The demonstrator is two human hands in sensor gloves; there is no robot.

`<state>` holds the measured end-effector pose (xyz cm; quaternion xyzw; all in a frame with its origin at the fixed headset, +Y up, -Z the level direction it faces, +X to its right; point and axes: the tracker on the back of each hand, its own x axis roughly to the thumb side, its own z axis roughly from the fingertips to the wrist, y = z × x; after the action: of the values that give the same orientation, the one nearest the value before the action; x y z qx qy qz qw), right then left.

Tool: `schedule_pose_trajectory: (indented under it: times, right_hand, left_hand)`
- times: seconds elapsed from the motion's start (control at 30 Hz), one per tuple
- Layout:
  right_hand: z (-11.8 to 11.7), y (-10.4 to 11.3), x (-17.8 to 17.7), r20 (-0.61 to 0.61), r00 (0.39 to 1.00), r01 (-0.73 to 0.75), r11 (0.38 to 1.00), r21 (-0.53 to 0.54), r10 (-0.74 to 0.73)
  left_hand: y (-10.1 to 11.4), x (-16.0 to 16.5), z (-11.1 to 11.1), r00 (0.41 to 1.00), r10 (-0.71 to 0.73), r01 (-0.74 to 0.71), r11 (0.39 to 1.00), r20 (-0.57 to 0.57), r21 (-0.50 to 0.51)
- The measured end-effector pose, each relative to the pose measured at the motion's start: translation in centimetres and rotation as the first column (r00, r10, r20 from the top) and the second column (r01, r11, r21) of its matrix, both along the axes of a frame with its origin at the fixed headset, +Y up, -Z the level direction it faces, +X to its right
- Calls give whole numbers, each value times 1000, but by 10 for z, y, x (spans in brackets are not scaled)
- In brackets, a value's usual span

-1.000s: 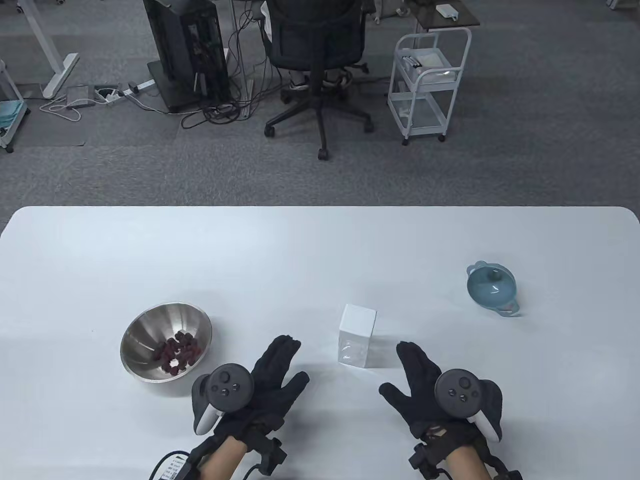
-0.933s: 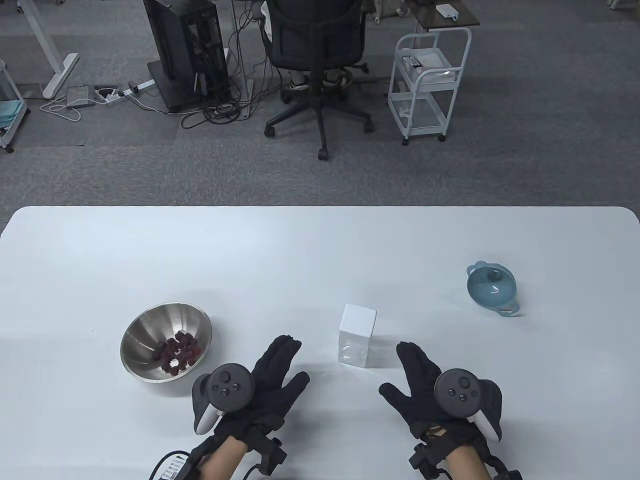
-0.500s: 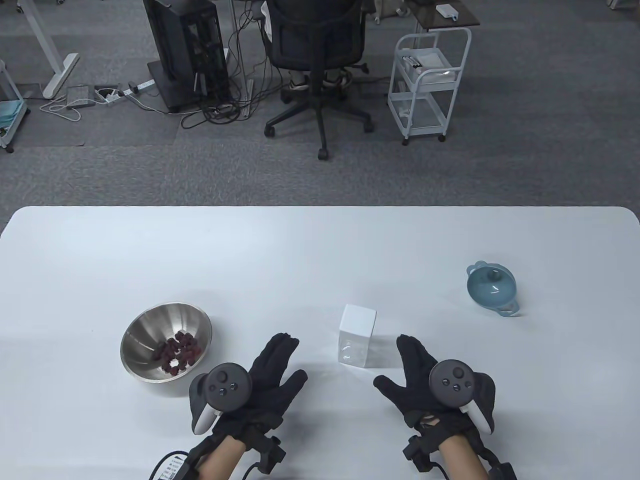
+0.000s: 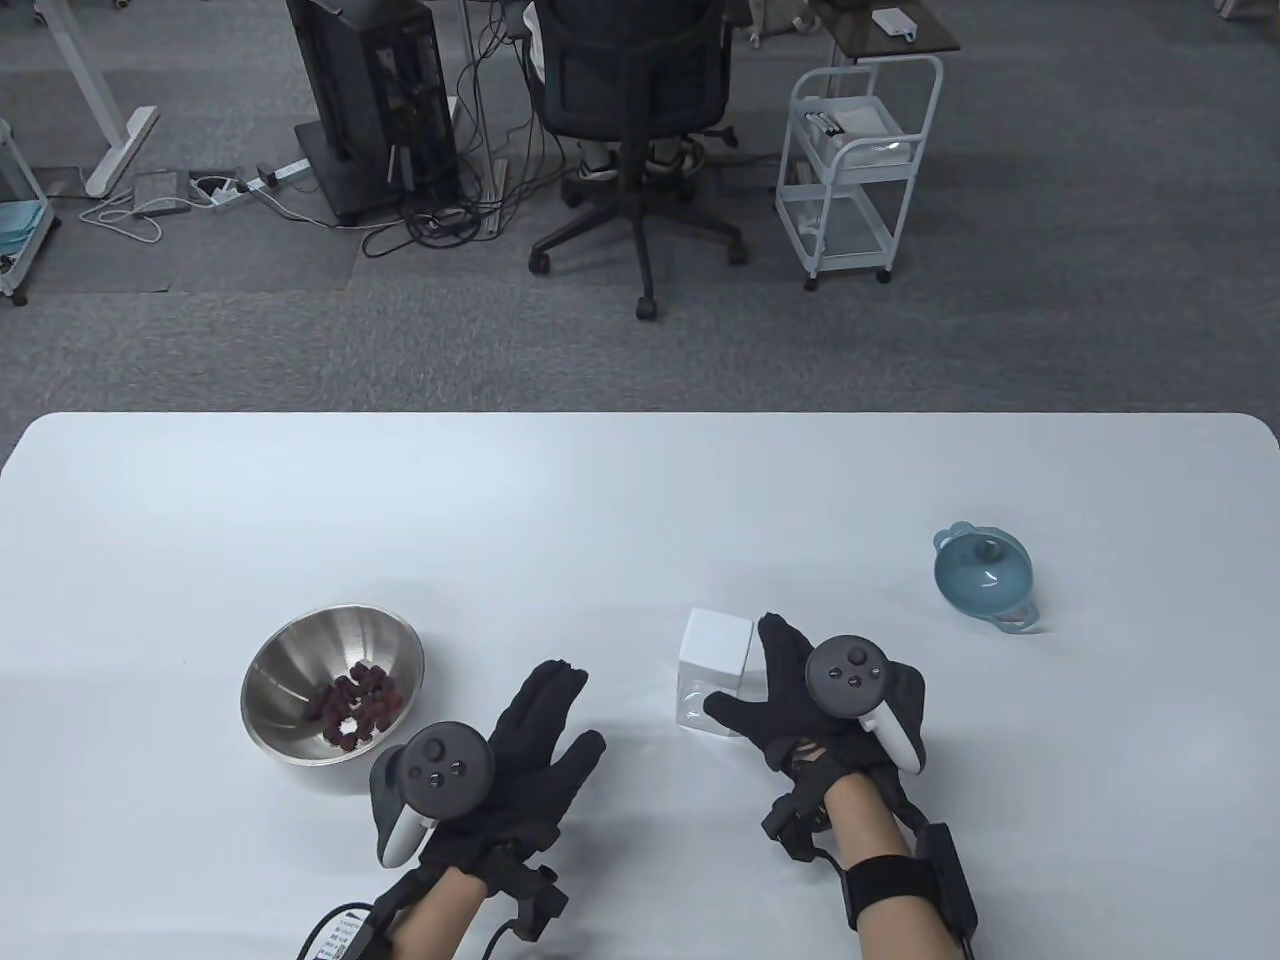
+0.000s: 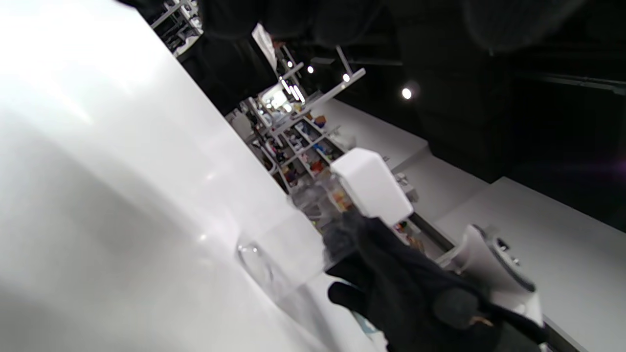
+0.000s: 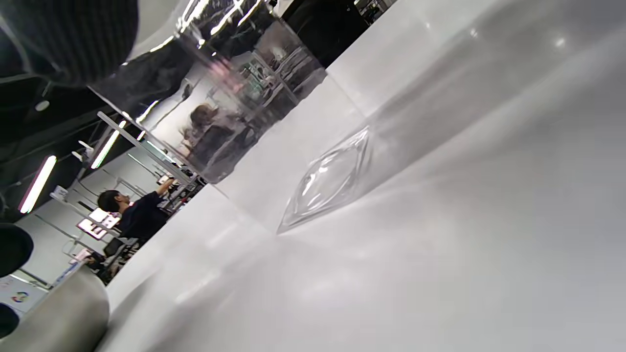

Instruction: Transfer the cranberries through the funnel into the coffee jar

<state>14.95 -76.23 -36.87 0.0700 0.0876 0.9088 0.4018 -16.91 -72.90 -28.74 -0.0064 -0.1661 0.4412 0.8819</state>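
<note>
Grip status: your left hand point(image 4: 520, 745) lies flat, fingers spread, holding nothing, beside the steel bowl point(image 4: 290, 665) of cranberries point(image 4: 356, 703). Your right hand point(image 4: 790, 700) reaches the coffee jar point(image 4: 712, 670) at worktop point(image 4: 600, 500) centre, thumb and fingers wide at its sides. Funnel point(image 4: 982, 577) sits far right.

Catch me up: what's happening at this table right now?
A person in black sensor gloves is starting on the clear square coffee jar with a white lid. The right hand is at the jar, thumb in front and fingers along its right side; a firm grip isn't clear. The left hand hovers open near the steel bowl of dried cranberries. The blue plastic funnel sits untouched at far right.
</note>
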Motion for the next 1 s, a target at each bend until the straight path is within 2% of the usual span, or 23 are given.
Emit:
schedule_pose_trajectory:
  times: [0.13,0.37,0.53,0.77,1.0]
  right_hand:
    - [-6,-10,-7,-8,997,78,997,-18,-78]
    - [1,-5,-9,-15,993,117,990,76,-116]
    - [19,11,-9,-80,984,168,980,111,-160]
    - [48,44,-4,-178,971,189,968,166,-159]
    - [73,49,-1,-216,959,229,953,201,-184]
  left_hand:
    - [2,-3,-2,1000,13,-13,1000,-12,2]
    - [9,-2,1,1000,20,-20,999,-4,31]
    - [26,15,7,998,-50,46,994,33,100]
    - [63,49,12,984,-135,108,969,112,221]
    - [85,74,9,963,-202,145,946,178,289]
